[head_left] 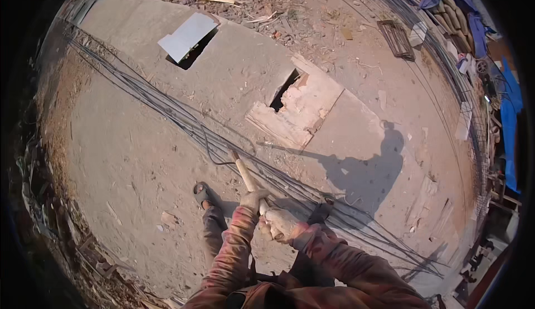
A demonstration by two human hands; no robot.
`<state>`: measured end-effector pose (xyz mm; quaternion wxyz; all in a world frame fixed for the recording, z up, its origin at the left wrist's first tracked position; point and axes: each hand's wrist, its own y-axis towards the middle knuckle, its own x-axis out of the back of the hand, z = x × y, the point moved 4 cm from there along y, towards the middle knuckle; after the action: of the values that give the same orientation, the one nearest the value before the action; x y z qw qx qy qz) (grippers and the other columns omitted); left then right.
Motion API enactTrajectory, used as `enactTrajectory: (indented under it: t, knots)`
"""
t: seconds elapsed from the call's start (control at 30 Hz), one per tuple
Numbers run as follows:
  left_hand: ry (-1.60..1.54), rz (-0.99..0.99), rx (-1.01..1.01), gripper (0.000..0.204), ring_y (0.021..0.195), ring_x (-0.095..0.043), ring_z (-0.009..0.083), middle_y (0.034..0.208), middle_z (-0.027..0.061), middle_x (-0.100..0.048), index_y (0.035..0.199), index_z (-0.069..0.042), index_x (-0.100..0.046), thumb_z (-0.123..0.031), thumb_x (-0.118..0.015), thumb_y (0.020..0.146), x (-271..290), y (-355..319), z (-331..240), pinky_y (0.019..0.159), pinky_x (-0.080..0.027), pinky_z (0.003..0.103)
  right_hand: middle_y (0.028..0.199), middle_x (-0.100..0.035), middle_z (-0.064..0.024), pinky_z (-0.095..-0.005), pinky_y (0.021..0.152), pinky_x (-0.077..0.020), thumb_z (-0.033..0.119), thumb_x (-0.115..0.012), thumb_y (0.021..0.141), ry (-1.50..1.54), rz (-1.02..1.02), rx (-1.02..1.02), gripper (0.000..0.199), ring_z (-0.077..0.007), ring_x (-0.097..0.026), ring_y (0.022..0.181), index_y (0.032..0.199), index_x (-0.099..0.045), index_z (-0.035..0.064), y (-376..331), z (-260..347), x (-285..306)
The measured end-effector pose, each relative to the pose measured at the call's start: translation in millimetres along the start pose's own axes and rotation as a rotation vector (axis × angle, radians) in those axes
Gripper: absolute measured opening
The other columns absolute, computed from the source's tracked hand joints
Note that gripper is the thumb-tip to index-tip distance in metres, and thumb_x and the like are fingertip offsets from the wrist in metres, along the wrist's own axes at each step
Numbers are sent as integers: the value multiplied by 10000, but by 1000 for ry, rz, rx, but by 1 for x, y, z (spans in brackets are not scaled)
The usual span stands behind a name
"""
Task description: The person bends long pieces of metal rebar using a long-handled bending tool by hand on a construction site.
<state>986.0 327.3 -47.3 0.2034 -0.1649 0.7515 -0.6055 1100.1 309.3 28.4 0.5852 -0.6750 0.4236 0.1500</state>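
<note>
My left hand [254,199], in a pale work glove, is wrapped round a light wooden pole [245,174]. Just below and to the right, my right hand [280,222], also gloved, is closed round the lower part of the same pole. The pole slants up and left, away from me, and ends in a darker tip [234,155]. That tip lies over a bundle of long dark steel rods [167,110] on the ground; whether it touches them I cannot tell. One thin rod [205,141] curves in a loop beside the tip.
Beyond the rods, a concrete strip has two dark openings, partly covered by a grey sheet [189,34] and a broken wooden board [306,108]. A rusty metal frame [396,39] lies at the far right. Blue tarpaulin [509,125] hangs at the right edge. My sandalled foot [202,194] stands near the rods.
</note>
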Motion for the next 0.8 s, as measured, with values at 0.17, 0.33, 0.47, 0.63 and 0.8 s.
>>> enactTrajectory:
  t: [0.17, 0.33, 0.47, 0.63, 0.8]
  knots:
    - [187, 429, 72, 281, 670, -568, 283, 823, 149, -542, 1034, -16, -487, -19, -597, 776, -57, -58, -17, 596, -536, 459, 670, -530, -28, -317, 381, -410, 122, -653, 797, 20, -273, 605, 293, -165, -507, 467, 1058, -521, 133, -48, -22, -38]
    - [-6, 485, -42, 160, 582, -544, 259, 675, 68, -538, 873, -82, -513, -209, -606, 845, -217, -112, 39, 600, -493, 439, 773, -534, -41, -300, 455, -452, 93, -561, 827, -403, -216, 569, 469, -134, -549, 557, 1274, -424, 126, -239, -21, 65]
    - [-53, 525, -205, 473, 578, -539, 217, 661, 14, -528, 865, -140, -524, -608, -585, 841, -357, -163, 37, 569, -476, 424, 776, -543, -6, -294, 552, -457, 135, -607, 779, -472, -320, 816, 442, -125, -538, 630, 1200, -493, 67, -384, -77, 121]
    - [216, 1120, -324, 555, 607, -575, 253, 743, 82, -580, 1118, -89, -511, -591, -559, 885, -487, -299, 110, 589, -512, 434, 799, -612, -31, -305, 604, -497, 121, -689, 742, -485, -598, 934, 410, -145, -599, 695, 1124, -564, 40, -453, -125, 144]
    - [395, 1520, -268, 578, 705, -613, 222, 810, 84, -604, 1122, -79, -521, -617, -492, 910, -525, -456, 145, 613, -529, 374, 898, -669, -66, -304, 719, -516, 149, -730, 726, -450, -847, 1035, 366, -144, -629, 798, 1055, -626, 29, -473, -147, 138]
